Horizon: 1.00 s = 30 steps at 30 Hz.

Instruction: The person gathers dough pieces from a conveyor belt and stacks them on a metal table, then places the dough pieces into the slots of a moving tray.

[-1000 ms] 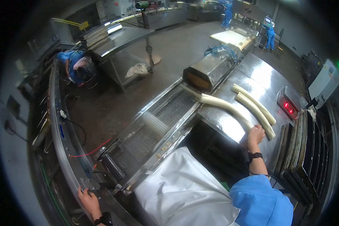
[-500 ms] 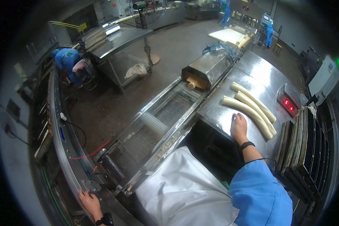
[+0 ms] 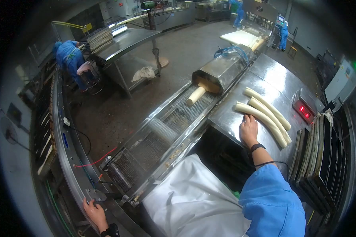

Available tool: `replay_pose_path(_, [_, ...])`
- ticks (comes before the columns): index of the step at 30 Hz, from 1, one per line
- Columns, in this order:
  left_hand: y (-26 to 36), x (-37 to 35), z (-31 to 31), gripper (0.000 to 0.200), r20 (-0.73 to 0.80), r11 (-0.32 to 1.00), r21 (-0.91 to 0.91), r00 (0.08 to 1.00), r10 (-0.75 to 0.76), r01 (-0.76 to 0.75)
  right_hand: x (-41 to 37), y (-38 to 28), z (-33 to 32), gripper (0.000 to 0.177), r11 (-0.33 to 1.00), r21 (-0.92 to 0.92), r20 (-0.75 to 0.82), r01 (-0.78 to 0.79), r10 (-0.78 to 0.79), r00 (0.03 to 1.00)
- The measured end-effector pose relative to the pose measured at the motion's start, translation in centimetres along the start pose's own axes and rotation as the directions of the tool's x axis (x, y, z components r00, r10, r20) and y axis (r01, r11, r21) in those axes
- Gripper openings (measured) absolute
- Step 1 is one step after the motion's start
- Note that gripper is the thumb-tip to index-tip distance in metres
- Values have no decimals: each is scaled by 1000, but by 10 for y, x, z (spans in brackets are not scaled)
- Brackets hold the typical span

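Note:
My right hand [image 3: 249, 131] rests on the steel table [image 3: 225, 114], fingers extended and holding nothing. Just beyond its fingertips lie three long, pale dough rolls [image 3: 267, 120], slightly curved and side by side. At the lower left, my left hand [image 3: 95, 214] lies with fingers apart on the metal frame [image 3: 73, 170] of a curved conveyor. Between the hands runs a mesh conveyor [image 3: 146, 156]. Another dough roll [image 3: 196, 96] sticks out of the metal hood [image 3: 221, 69] onto that mesh; its far end is hidden inside.
A scale with red digits [image 3: 303, 109] stands on the table's right side. Stacked trays [image 3: 318, 158] lean close to my right arm. Across the floor, a person in blue [image 3: 71, 59] bends beside a steel table [image 3: 132, 39]. Another person [image 3: 283, 35] stands far back.
The dough roll on the mesh conveyor has come further out of the hood toward me. My right hand has shifted slightly left. The person at the left has straightened up somewhat.

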<state>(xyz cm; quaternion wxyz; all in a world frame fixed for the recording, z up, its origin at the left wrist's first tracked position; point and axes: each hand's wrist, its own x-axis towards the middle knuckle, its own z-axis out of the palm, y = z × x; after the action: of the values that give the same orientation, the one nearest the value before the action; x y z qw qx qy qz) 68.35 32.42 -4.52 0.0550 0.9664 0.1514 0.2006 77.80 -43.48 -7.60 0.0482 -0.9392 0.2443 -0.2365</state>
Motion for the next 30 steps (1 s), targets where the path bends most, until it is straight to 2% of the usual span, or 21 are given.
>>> replay_pose_path(2, [-2,0,1,26,-1,1000,8,1000,8,-8,2,-4,4,37,998,-56,-54,-16,13,998])
replay_pose_path(5, [-2,0,2,25,0,1000,21,1000,-3,3,4,-9,9,38,995,-92,-57,-48,43,997])
replay_pose_path(9, [-7,-1,6,26,-12,999,44,1000,17,-17,8,-13,19,38,998,-69,-15,-17,16,1000])
replay_pose_path(11, [-3,-1,2,26,-20,999,41,1000,15,-14,9,-18,26,38,967,37,-120,254,-248,961])
replay_pose_path(13, [3,0,-2,26,-4,1000,17,1000,5,-5,10,-34,33,37,963,49,-74,267,-263,962])
replay_pose_path(15, [2,-1,-1,27,-2,1000,20,1000,12,-12,17,-61,35,40,939,254,88,234,-263,961])
replay_pose_path(17, [3,1,-2,27,-5,999,24,1000,24,-24,20,-97,49,45,830,453,-64,326,-335,940])
replay_pose_path(18, [5,1,-4,27,0,999,31,1000,16,-16,23,-119,52,47,800,461,-102,384,-382,919])
replay_pose_path(19, [7,2,-6,27,4,999,39,1000,8,-8,26,-142,56,49,767,468,-140,439,-426,894])
replay_pose_path(21, [12,2,-9,27,13,999,29,1000,-17,16,29,-190,48,55,752,425,-70,504,-527,847])
replay_pose_path(23, [13,2,-11,27,23,999,20,999,-42,42,23,-231,54,61,766,310,91,564,-614,784])
replay_pose_path(25, [13,3,-11,27,24,999,19,999,-31,31,13,-265,44,60,766,237,201,598,-641,741])
replay_pose_path(27, [10,4,-8,27,10,999,28,1000,-22,21,6,-291,32,46,715,231,251,660,-699,670])
replay_pose_path(28, [9,3,-6,26,1,999,35,1000,-13,13,5,-301,35,33,670,248,150,700,-740,655])
replay_pose_path(30, [5,3,-4,26,1,999,35,1000,-9,9,0,-311,38,29,642,232,169,731,-767,619])
